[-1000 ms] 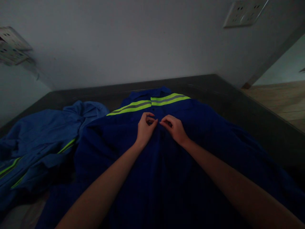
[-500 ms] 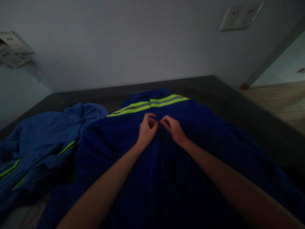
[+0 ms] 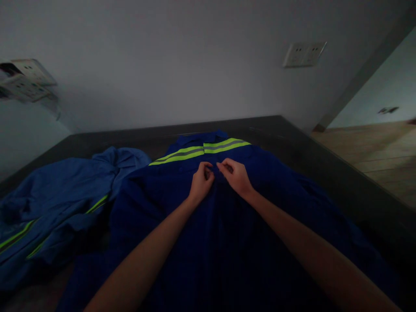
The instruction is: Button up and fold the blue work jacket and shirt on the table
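A dark blue work jacket (image 3: 169, 208) lies spread out, its collar toward the wall and a yellow-green and grey reflective stripe (image 3: 224, 146) across the chest. Over its front opening, just below the stripe, both hands are close together. My left hand (image 3: 202, 178) is closed, thumb and fingertips pinching at the front edge of the jacket. Opposite it, my right hand (image 3: 236, 174) is closed in a similar pinch on the cloth, fingertips a small gap from the left ones. Any button between the fingers is too dark and small to make out.
A second, lighter blue garment (image 3: 68, 182) with yellow-green stripes lies crumpled at the left. Both rest on a dark tabletop (image 3: 276, 130) against a grey wall. Wall sockets (image 3: 304, 54) are at upper right, more at left (image 3: 34, 71). Wooden floor (image 3: 373, 138) shows at right.
The camera view has tilted up and turned slightly right. My hands remain pinched at the same part of the jacket front, with only slight finger movement.
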A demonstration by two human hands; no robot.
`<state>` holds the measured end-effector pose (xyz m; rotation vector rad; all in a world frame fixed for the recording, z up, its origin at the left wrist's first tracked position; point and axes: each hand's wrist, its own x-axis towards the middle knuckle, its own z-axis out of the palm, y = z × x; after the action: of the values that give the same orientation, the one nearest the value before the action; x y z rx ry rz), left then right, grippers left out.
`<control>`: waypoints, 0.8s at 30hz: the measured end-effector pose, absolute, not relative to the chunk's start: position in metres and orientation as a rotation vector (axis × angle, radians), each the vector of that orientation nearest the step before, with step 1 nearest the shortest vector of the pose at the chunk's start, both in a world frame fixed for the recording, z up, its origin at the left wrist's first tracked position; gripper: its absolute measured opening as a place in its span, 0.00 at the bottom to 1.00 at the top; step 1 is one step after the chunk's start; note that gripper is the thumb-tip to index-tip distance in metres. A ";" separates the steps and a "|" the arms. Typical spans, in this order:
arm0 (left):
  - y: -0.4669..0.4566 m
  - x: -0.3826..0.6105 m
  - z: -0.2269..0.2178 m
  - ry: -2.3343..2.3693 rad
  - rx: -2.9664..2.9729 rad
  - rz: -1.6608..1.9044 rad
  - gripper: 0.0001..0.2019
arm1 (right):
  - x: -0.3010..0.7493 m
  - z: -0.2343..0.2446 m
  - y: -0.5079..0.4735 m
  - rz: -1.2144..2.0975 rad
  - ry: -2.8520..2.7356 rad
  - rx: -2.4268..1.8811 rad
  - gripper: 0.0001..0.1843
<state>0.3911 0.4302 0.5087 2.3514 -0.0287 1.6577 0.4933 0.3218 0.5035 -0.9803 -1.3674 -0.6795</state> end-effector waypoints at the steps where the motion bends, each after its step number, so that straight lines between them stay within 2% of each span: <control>1: 0.430 0.391 0.509 -0.033 2.352 1.674 0.11 | 0.487 0.504 0.315 -0.689 -1.405 -1.019 0.16; 5: 0.426 0.386 0.513 -0.057 2.355 1.727 0.09 | 0.463 0.493 0.287 -0.826 -1.534 -1.419 0.18; 9: 0.402 0.371 0.526 -0.120 2.478 1.802 0.06 | 0.448 0.466 0.267 -1.000 -1.439 -1.712 0.19; 14: 0.357 0.347 0.528 -0.218 2.722 1.653 0.07 | 0.443 0.439 0.266 -0.908 -1.470 -1.891 0.26; 16: 0.348 0.337 0.520 -0.136 2.866 1.551 0.08 | 0.444 0.434 0.270 -0.819 -1.482 -1.857 0.21; 20: 0.353 0.319 0.497 0.151 3.040 1.432 0.08 | 0.454 0.431 0.277 -0.578 -1.501 -1.697 0.04; 24: 0.360 0.307 0.466 0.324 3.062 1.448 0.07 | 0.469 0.430 0.276 -0.378 -1.531 -1.442 0.02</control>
<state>0.3071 0.3601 0.4663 3.0622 0.3245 1.4485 0.4693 0.2761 0.4297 -1.4422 -1.5310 -0.3779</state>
